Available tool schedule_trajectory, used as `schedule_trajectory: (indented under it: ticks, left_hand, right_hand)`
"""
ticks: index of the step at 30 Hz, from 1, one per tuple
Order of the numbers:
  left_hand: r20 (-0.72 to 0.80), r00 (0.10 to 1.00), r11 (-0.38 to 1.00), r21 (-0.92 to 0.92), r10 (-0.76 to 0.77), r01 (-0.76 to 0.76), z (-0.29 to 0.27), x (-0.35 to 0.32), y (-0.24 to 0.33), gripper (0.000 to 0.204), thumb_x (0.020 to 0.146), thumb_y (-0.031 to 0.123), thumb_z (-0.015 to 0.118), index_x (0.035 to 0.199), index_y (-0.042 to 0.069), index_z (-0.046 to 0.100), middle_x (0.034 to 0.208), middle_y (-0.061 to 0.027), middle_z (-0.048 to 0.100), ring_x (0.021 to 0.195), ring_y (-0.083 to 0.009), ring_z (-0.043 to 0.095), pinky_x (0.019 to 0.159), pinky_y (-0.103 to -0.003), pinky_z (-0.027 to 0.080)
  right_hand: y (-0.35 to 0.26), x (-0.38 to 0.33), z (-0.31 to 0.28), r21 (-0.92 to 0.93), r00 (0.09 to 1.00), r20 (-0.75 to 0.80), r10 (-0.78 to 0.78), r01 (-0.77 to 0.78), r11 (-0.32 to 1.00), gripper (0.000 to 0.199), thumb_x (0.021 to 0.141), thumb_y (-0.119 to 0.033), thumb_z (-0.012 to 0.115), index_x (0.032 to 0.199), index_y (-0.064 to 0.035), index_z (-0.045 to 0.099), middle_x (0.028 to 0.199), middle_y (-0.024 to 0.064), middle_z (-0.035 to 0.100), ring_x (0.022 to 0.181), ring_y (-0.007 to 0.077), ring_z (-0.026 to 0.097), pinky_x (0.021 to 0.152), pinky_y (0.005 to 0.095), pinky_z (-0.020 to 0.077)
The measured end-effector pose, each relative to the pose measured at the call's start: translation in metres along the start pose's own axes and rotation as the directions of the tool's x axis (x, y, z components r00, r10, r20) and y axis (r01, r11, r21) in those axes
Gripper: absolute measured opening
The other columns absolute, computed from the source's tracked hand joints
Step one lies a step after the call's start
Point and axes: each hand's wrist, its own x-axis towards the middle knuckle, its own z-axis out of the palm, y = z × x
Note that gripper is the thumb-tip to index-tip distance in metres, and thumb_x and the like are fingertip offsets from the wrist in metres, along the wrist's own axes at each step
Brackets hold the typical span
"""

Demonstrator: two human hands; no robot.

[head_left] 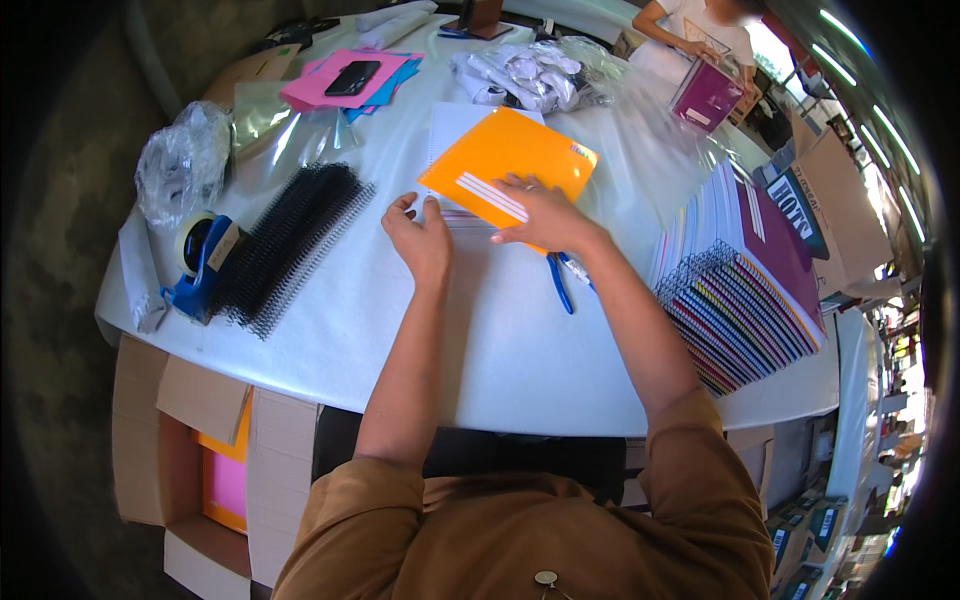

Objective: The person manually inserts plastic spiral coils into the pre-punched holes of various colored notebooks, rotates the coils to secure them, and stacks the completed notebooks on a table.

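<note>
Hands at work on an orange cover (508, 160) lying on the white desk (500, 350). The right hand (545, 215) lies flat, palm down, on the near edge of the cover, fingers spread and pressing rather than closed around it. The left hand (420, 240) rests just beside the cover's near left corner, fingers curled loosely at the edge of the white sheets (450, 125) under the cover; whether this grip pinches the paper cannot be told. The cover sits near the middle of the desk, tilted, its white stripes toward the person. Blue-handled pliers (562, 280) lie just under the right wrist. To the left lies a row of black spiral binding coils (285, 245), with a blue tape dispenser (205, 265) touching its near end and a crumpled clear plastic bag (180, 170) beyond. To the right stands a slanted stack of spiral-bound notebooks (745, 290). At the far side lie pink sheets (325, 85) bearing a dark phone (352, 77), and a heap of white packets (520, 75). Another person (700, 40) at the far right holds a magenta notebook (705, 97).
</note>
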Motion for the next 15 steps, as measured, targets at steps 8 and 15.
schedule_trajectory:
  ticks: [8,15]
  left_hand:
    - [0.382,0.916,0.951,-0.221,-0.121,0.217,-0.014,0.022,0.0,0.047,0.083,0.031,0.059,0.116,-0.001,0.059,0.131,-0.0183,0.045,0.116,-0.0289,0.044,0.096,-0.035,0.036]
    - [0.392,0.918,0.998,-0.006,0.058,-0.06,-0.015,0.02,0.01,0.047,0.083,0.041,0.057,0.12,0.012,0.059,0.138,-0.0077,0.039,0.132,-0.0272,0.02,0.107,-0.046,0.012]
  right_hand:
    - [-0.01,0.008,0.011,-0.168,0.992,-0.105,0.076,-0.093,0.981,0.076,0.072,-0.043,0.067,0.135,-0.0104,0.039,0.141,0.014,0.035,0.13,0.0368,0.03,0.103,0.0571,0.0237]
    - [-0.012,0.023,-0.009,-0.115,0.987,-0.16,0.002,-0.021,0.993,0.046,0.074,-0.046,0.065,0.098,-0.0066,0.065,0.086,0.0149,0.065,0.082,0.0343,0.061,0.076,0.0437,0.0465]
